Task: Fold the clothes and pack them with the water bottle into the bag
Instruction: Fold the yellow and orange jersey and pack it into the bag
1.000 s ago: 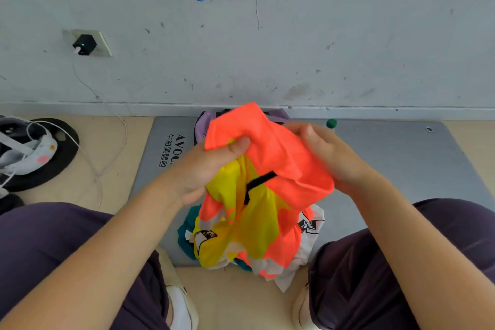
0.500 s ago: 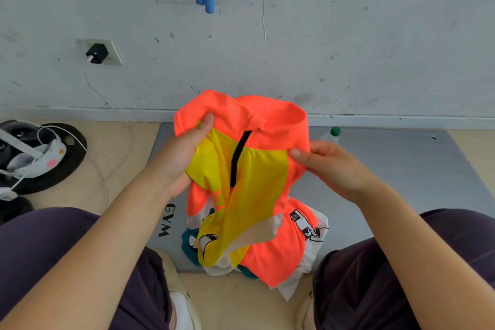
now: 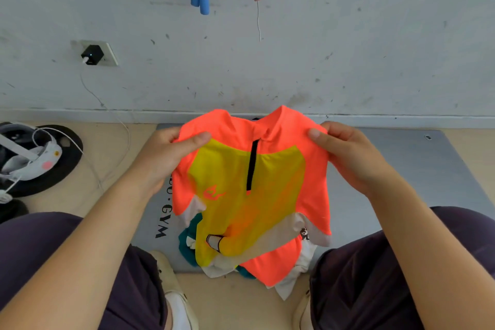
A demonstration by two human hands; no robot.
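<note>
While I sit over the grey mat (image 3: 401, 169), my left hand (image 3: 171, 158) pinches 1 shoulder of the orange and yellow shirt (image 3: 251, 190) and my right hand (image 3: 345, 153) pinches the other, thumbs on the front, so the shirt hangs spread between my 2 hands with its black zip (image 3: 252, 163) facing me. Below my hands its hem drapes onto a pile of other clothes (image 3: 297, 273) on the mat's near edge, between my knees.
</note>
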